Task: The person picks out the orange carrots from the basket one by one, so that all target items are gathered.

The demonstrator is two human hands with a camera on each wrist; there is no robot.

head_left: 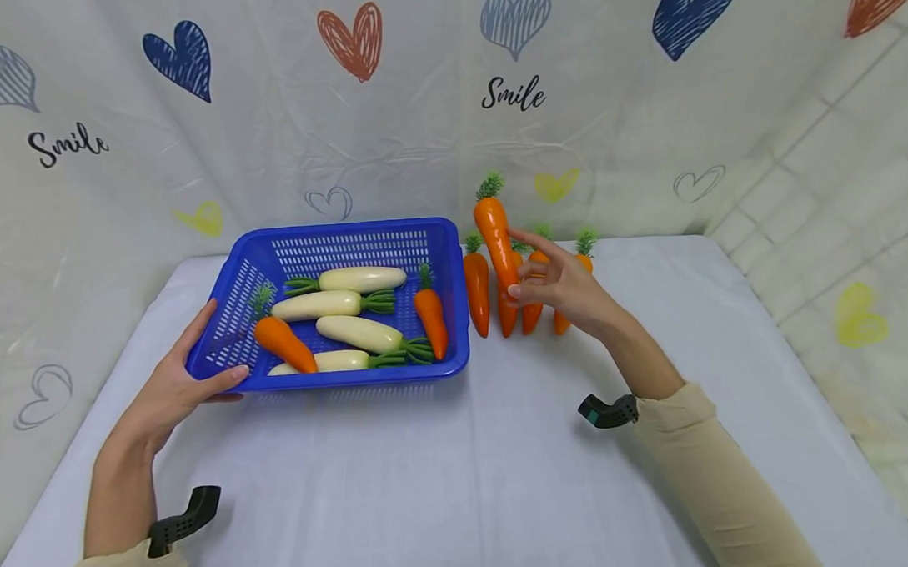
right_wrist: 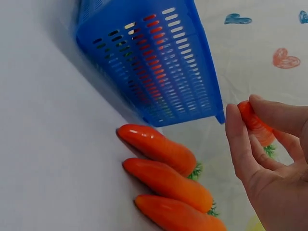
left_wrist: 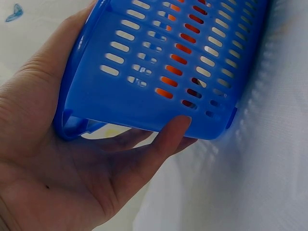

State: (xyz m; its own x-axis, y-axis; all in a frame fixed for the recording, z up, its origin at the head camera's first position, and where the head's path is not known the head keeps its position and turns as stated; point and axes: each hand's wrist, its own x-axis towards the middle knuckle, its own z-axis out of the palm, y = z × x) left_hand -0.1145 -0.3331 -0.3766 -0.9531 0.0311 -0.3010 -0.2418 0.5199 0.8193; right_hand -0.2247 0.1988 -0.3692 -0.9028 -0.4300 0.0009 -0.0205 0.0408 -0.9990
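Observation:
My right hand point(head_left: 555, 284) pinches an orange toy carrot point(head_left: 492, 224) between thumb and fingers near its narrow end. The carrot is raised, leafy end up, just right of the blue basket point(head_left: 458, 317). Below it, several more carrots point(head_left: 476, 287) lie side by side on the table; the right wrist view shows three of these carrots point(right_wrist: 156, 149). My left hand point(head_left: 175, 381) grips the basket's front left corner, spread around it. In the left wrist view, a fingertip of that hand point(left_wrist: 120, 183) lies against the basket's slotted wall point(left_wrist: 144, 103).
Inside the basket lie several white radishes point(head_left: 364, 278) with green stems, a carrot point(head_left: 285, 344) at the left and another carrot point(head_left: 430, 322) at the right. A white cloth covers the table point(head_left: 431, 484). Behind it hangs a curtain point(head_left: 419, 134) printed with hearts.

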